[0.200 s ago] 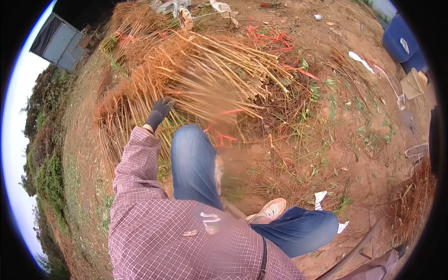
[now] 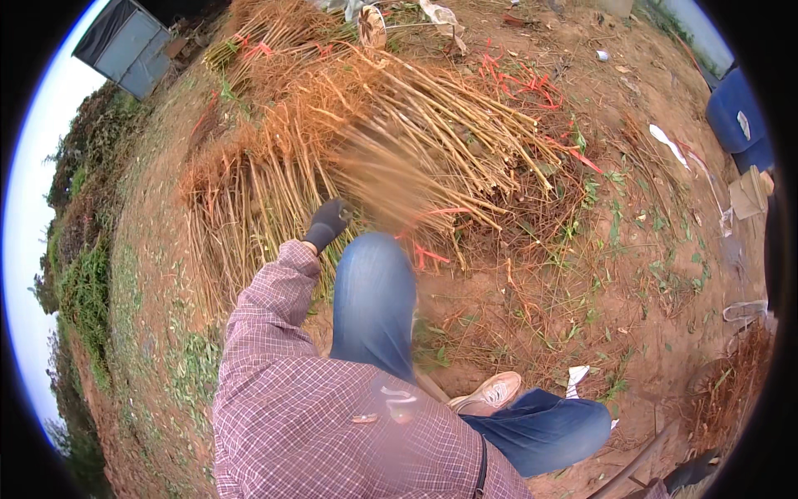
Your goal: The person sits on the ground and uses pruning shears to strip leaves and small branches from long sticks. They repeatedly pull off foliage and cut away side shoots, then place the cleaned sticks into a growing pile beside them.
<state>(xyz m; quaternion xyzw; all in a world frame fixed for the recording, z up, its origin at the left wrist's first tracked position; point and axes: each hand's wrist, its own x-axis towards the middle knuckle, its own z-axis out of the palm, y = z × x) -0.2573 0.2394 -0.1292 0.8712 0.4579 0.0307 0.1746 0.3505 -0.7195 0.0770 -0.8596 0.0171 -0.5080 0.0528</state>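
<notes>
My left hand [image 2: 329,221], in a dark grey glove, reaches to the near edge of a large pile of cut saplings [image 2: 465,125] with thin pale stems and reddish-brown fine roots. Its fingers look curled together beside the stems; what they hold, if anything, is hidden. Another row of stems [image 2: 241,224] fans out to the left of this hand. A blurred smear covers the stems just right of it. Low at the right edge, a dark shape that appears to be my gloved right hand [image 2: 694,471] shows beyond a bit of plaid sleeve; its fingers cannot be made out.
Red ties [image 2: 532,86] lie over the pile's far side. A blue barrel [image 2: 736,112] and a piece of cardboard [image 2: 748,193] stand at the right. Brown roots [image 2: 740,374] are heaped near the lower right, by a long handle [image 2: 636,461]. My knees flank the near ground.
The view has shifted, so the pile sits farther right in it. My left hand has drawn back slightly toward me along the stems. Less of the right sleeve shows.
</notes>
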